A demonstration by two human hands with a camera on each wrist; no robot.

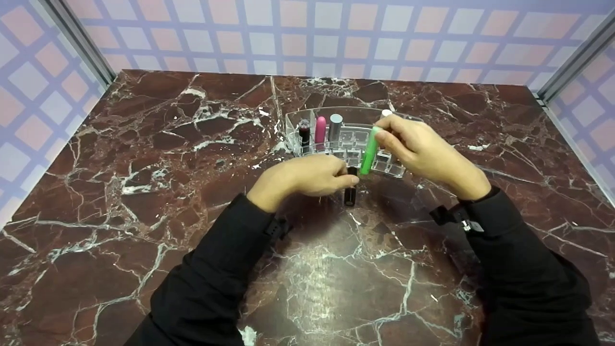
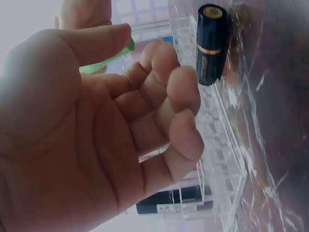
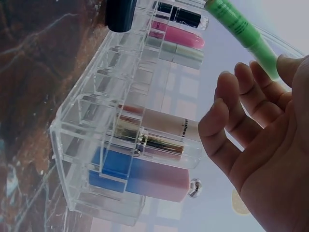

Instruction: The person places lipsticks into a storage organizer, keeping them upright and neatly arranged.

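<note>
My right hand (image 1: 423, 146) pinches a green cosmetic tube (image 1: 369, 154) by its upper end, between thumb and fingertips. The tube hangs tilted at the front of a clear stepped organizer (image 3: 72, 123); whether it touches the organizer I cannot tell. A black lipstick (image 1: 350, 196) with a gold band stands upright on the table just before the organizer. My left hand (image 1: 307, 177) hovers beside that lipstick. In the left wrist view, its loosely bent fingers (image 2: 183, 92) hold nothing, and a small gap separates them from the lipstick (image 2: 211, 46).
The organizer's back row holds a dark tube (image 1: 304, 134), a pink tube (image 1: 320, 130) and a silver one (image 1: 335, 126) at left. Toward its right end are a beige tube (image 3: 166, 121), a gold-banded lipstick (image 3: 164, 145) and a blue-pink tube (image 3: 140, 174). Patterned panels (image 1: 336, 38) border the marbled table.
</note>
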